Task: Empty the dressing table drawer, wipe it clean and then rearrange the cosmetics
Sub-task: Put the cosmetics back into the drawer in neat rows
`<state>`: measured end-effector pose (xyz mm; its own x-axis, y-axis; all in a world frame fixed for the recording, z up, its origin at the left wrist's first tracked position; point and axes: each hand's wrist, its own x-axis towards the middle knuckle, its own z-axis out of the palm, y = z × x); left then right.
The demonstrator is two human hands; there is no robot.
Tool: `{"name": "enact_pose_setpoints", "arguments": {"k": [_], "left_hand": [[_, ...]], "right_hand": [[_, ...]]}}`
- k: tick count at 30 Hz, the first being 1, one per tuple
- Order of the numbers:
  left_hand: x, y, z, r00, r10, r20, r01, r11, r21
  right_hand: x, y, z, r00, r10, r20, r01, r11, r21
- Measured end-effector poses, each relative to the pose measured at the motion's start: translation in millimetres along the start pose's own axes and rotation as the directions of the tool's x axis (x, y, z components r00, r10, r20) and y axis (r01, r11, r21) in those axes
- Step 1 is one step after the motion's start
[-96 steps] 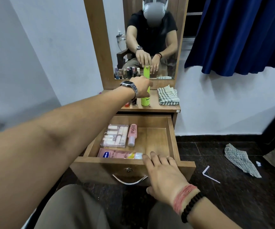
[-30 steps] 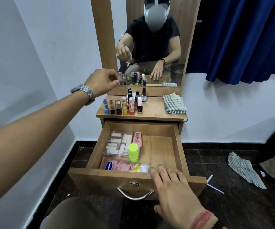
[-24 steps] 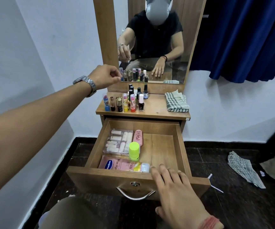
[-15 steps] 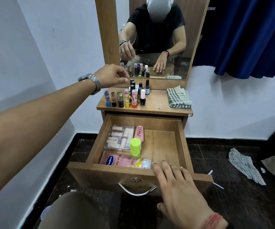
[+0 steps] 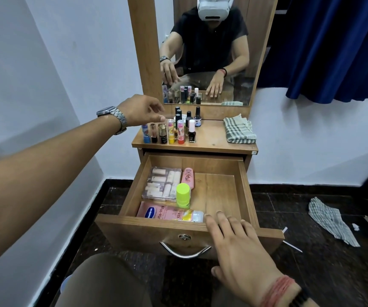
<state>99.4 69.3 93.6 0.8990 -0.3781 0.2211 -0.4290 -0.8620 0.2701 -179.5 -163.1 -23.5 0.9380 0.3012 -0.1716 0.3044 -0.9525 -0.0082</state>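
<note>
Drawer (image 5: 244,191) half refilled | left hand (image 5: 142,110) loose, empty | right hand (image 5: 240,247) flat on front | lipsticks (image 5: 167,134) light, tippy: pinch mid-body

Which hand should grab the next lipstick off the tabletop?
Left. The left hand hovers open just above the lipsticks at the tabletop's left end. The right hand lies flat on the drawer front edge, nearer the person and lower, probably steadying it.
</note>
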Motion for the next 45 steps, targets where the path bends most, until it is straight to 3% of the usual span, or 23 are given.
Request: {"name": "enact_pose_setpoints", "arguments": {"k": [8, 20, 27, 37, 41, 45], "left_hand": [[-18, -7, -1, 0.997, -0.068, 0.024, 0.067, 0.997, 0.044], [-24, -13, 5, 0.991, -0.113, -0.068, 0.121, 0.984, 0.128], [-41, -15, 0, 0.987, -0.138, -0.087, 0.139, 0.99, 0.006], [-88, 46, 1, 0.991, 0.112, -0.079, -0.119, 0.989, -0.084], [-97, 63, 15, 0.975, 0.219, -0.027, -0.219, 0.976, 0.004], [-102, 56, 34, 0.974, 0.22, 0.049, -0.224, 0.971, 0.088]], "right_hand": [[-1, -1, 0, 1.0, 0.005, 0.007, -0.004, 1.0, -0.031], [0, -1, -1, 1.0, 0.007, 0.015, -0.007, 0.999, -0.032], [1, -1, 2, 1.0, 0.014, 0.007, -0.013, 0.999, -0.049], [2, -2, 4, 0.999, 0.03, 0.017, -0.029, 0.996, -0.08], [3, -1, 3, 0.999, 0.029, 0.021, -0.027, 0.997, -0.076], [3, 0, 3, 0.999, 0.027, 0.023, -0.025, 0.998, -0.058]]}}
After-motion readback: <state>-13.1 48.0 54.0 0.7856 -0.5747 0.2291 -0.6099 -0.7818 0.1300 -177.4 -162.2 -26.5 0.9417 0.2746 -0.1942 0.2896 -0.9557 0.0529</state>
